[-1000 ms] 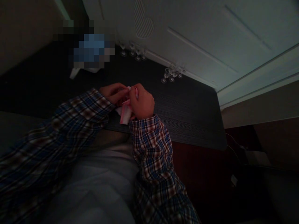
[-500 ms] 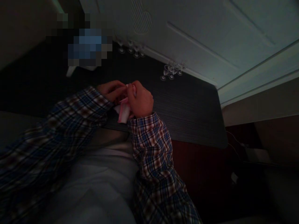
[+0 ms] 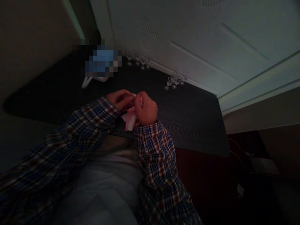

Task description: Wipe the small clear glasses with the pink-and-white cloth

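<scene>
Head view showed a dark, wood-grained rectangular tabletop [image 3: 192,122]. Over its near edge, the left hand [image 3: 120,99] and right hand [image 3: 147,109], both narrowly curled, held a limp, pink-edged white cloth [image 3: 131,121] between them, probably to control its loose folds; exact contact was hidden. Clear stemmed glasses [image 3: 174,82] stood along the far edge, presumably safe from knocks.

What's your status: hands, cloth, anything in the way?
Right hand gripping the pink-and-white cloth; left hand against it, grip partly hidden. Cloth's lower end sticks out loose. Stemmed glasses farther back, apart from both hands.
</scene>
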Available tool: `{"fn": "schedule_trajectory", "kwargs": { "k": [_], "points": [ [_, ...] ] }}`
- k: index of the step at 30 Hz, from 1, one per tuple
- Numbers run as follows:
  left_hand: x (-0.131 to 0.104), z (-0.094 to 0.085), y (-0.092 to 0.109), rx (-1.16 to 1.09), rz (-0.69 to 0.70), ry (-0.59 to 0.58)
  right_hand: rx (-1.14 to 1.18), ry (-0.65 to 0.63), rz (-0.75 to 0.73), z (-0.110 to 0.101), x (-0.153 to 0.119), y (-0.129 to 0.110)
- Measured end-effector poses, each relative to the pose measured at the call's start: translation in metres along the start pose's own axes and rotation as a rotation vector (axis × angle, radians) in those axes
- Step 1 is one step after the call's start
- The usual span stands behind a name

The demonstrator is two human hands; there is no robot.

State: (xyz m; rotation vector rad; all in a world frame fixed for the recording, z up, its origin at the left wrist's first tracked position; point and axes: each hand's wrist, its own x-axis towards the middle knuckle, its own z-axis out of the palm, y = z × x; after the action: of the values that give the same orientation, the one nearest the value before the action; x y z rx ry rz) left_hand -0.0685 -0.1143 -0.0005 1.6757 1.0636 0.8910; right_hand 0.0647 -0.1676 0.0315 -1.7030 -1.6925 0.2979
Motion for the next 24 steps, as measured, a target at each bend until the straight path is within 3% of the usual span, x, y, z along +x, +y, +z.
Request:
{"fn": "schedule_trajectory", "kwargs": {
  "k": [5, 24],
  "points": [
    [-0.001, 0.001, -0.002, -0.015, 0.044, 0.000, 0.016, -0.015, 0.001, 0.001, 0.000, 0.001],
    [-0.008, 0.001, 0.016, 0.018, -0.039, -0.015, 0.014, 0.006, -0.028, 0.001, 0.001, 0.001]
  ]
}}
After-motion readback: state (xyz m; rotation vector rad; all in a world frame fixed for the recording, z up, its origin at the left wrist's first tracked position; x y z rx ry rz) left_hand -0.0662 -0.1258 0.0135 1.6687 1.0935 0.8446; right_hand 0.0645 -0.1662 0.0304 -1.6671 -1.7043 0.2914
